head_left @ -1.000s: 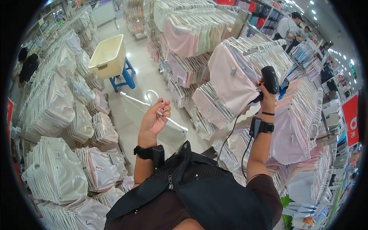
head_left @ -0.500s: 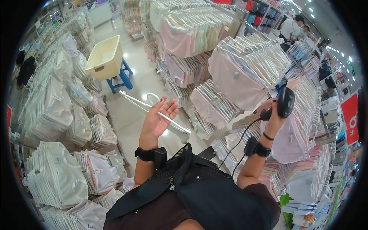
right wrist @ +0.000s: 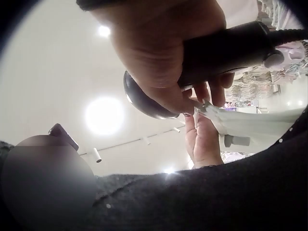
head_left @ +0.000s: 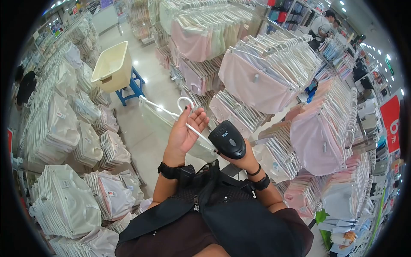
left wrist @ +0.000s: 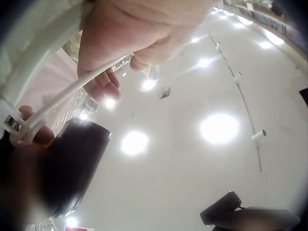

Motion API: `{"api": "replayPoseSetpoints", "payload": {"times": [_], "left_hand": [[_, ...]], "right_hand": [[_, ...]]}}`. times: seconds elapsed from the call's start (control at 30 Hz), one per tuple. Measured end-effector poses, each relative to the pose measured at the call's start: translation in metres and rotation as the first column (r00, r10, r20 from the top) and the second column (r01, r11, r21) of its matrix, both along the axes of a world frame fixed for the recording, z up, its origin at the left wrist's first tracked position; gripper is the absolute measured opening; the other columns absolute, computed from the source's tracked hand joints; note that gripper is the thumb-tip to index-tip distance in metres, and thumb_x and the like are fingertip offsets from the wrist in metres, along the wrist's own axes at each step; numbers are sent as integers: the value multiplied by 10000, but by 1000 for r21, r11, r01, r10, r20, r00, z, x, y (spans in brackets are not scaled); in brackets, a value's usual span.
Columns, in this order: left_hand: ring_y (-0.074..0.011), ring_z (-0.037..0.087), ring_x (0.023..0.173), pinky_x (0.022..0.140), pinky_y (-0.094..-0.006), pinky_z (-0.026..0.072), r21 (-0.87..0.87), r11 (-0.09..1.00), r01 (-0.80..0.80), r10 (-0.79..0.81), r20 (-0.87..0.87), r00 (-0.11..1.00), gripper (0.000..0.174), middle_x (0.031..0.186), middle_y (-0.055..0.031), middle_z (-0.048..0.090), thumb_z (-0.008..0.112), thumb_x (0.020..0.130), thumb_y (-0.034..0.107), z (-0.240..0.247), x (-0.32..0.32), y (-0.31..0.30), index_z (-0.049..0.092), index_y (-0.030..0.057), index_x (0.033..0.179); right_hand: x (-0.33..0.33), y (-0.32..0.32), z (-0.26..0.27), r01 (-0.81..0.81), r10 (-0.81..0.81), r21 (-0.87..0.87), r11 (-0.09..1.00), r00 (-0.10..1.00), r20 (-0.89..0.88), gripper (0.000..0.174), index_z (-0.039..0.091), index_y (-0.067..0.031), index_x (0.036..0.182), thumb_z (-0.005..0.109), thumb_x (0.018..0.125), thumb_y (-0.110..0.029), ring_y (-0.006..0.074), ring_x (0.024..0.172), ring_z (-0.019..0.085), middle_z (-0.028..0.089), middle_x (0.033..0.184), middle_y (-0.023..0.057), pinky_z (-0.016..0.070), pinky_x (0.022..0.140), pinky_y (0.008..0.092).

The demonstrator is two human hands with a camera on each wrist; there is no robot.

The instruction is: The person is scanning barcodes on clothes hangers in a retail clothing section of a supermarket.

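My left hand [head_left: 180, 136] faces palm up and holds a white plastic hanger [head_left: 159, 107], its bar running between thumb and palm. A pale greenish garment [head_left: 155, 124] hangs from it toward the floor. My right hand [head_left: 247, 159] grips a black barcode scanner [head_left: 229, 138], head tipped upward, close to the hanger's right end. In the left wrist view the hanger bar [left wrist: 67, 91] passes below the palm to the right hand's fingers. The right wrist view shows the scanner's handle [right wrist: 226, 50] in my fist, the garment's pale edge [right wrist: 240, 122] by its fingertips.
Racks of pale underwear on white hangers line the left [head_left: 64, 115] and right [head_left: 269, 77]. A cream tub [head_left: 112, 68] sits on a blue stool [head_left: 130, 88] in the aisle. The scanner's cord [right wrist: 288, 35] trails from its handle. A person [head_left: 322, 25] stands far right.
The right hand with the scanner swings left and down from the right rack to the hanger's right end. The left hand with the hanger shifts slightly right.
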State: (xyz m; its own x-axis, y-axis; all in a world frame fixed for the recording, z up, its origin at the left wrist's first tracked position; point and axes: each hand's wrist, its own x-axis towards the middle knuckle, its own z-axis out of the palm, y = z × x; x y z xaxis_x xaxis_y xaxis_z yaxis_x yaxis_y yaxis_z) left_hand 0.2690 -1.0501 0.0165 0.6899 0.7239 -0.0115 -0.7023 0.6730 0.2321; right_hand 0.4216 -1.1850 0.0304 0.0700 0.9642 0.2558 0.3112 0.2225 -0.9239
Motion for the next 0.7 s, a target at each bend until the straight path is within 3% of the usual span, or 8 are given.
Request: {"api": "replayPoseSetpoints", "payload": {"times": [0.07,0.2,0.27,0.3,0.43,0.57,0.7], "left_hand": [[-206,549,891,856,-367,443,17,1000,-3,3,-23,1000,209,971,-113,537,462,886,169,-1,1,-1,466,67,1068],[-246,532,972,910,-387,411,18,999,48,-48,28,998,224,1039,-146,527,465,871,129,-2,4,-3,465,44,1078],[-296,472,1091,972,-411,356,1,992,128,-128,28,991,256,1136,-197,490,460,848,80,4,5,-3,454,10,1095],[-339,368,1191,1020,-425,291,-18,985,169,-168,35,985,294,1222,-245,418,461,824,63,3,6,-3,440,-31,1102],[-375,338,1200,1022,-455,286,-138,960,242,-232,86,969,229,1225,-279,384,464,824,52,9,10,-9,472,-38,1034],[-372,274,1237,1044,-444,240,-147,955,257,-245,97,965,346,1288,-287,299,487,799,87,7,12,-10,409,-82,1091],[-367,243,1254,1056,-434,215,-119,965,233,-226,66,972,459,1320,-284,247,496,788,108,11,8,-11,330,-107,1158]], "right_hand": [[-2,0,-1,-5,6,-9,1000,995,100,398,564,-24,961,738,610,-93,167,752,593,629,854,73,462,697,281],[-7,-2,-7,26,-27,8,1000,996,86,363,562,-8,927,724,608,-71,203,752,593,619,838,95,458,692,298],[-7,0,-9,173,-174,50,984,985,12,345,570,-13,906,722,600,-60,200,734,593,622,808,86,461,679,300],[-5,1,-10,192,-192,20,981,981,-21,325,574,-16,891,716,600,-47,185,715,595,625,793,81,463,666,292],[-1,3,-5,230,-229,39,972,973,-34,294,578,-13,867,711,607,-44,158,684,592,628,786,85,465,635,275],[2,5,-8,263,-263,40,964,965,-16,284,582,-8,870,704,616,-42,145,687,589,630,786,85,463,639,270],[8,11,-15,364,-351,44,930,920,-177,295,584,-5,900,699,630,-42,113,713,575,633,824,70,454,663,256]]}}
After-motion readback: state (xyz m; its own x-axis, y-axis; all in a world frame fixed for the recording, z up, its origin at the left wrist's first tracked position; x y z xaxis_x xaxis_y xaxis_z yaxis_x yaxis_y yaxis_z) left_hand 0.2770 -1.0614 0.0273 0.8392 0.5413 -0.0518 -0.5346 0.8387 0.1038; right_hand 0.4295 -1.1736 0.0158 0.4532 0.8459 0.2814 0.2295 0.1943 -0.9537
